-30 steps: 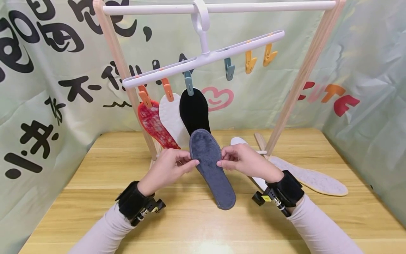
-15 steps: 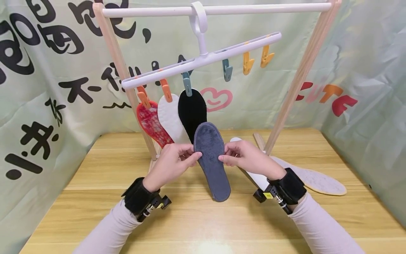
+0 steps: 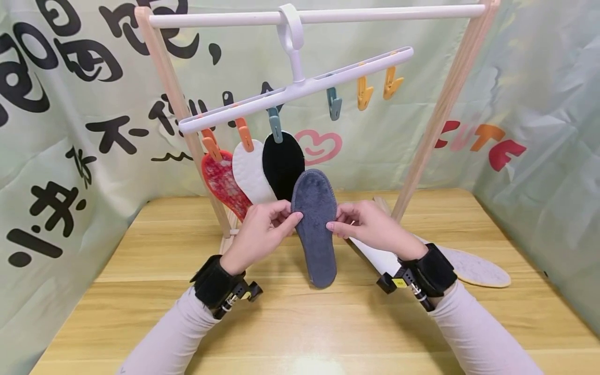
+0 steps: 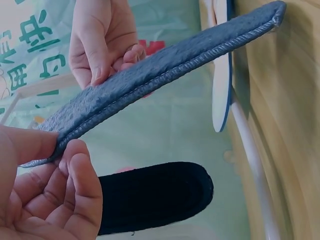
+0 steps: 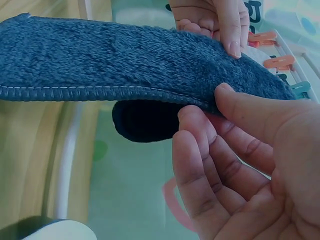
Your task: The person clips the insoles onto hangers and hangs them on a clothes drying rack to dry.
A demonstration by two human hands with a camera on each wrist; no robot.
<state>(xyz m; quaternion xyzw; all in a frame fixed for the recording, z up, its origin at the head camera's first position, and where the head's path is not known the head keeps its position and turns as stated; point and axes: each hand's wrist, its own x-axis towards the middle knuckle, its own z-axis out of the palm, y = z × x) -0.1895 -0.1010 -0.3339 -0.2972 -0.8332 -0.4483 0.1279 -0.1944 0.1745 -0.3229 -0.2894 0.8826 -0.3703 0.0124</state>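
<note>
A fuzzy dark grey insole (image 3: 316, 234) with a stitched edge is held up in front of the rack, its wide end uppermost. My left hand (image 3: 267, 229) pinches its left edge between thumb and fingers, and my right hand (image 3: 370, 226) pinches the right edge. In the left wrist view the insole (image 4: 150, 75) slants across, with thumb and fingertips on its two faces. Behind it a black insole (image 3: 283, 161) hangs from a blue clip (image 3: 275, 125); its lower part is hidden. Left of that, a white insole (image 3: 253, 169) and a red mottled insole (image 3: 226, 179) hang from orange clips (image 3: 244, 134).
The white hanger (image 3: 297, 94) tilts, lower at its left, on the rack's top rail (image 3: 375, 14). A blue clip (image 3: 334, 104) and two yellow clips (image 3: 364, 94) on its right hold nothing. A white insole (image 3: 377, 255) and a light grey insole (image 3: 478, 268) lie on the table.
Both hands have raised the grey insole and shifted it a little right. It has turned more upright and overlaps the lower part of the black insole.
</note>
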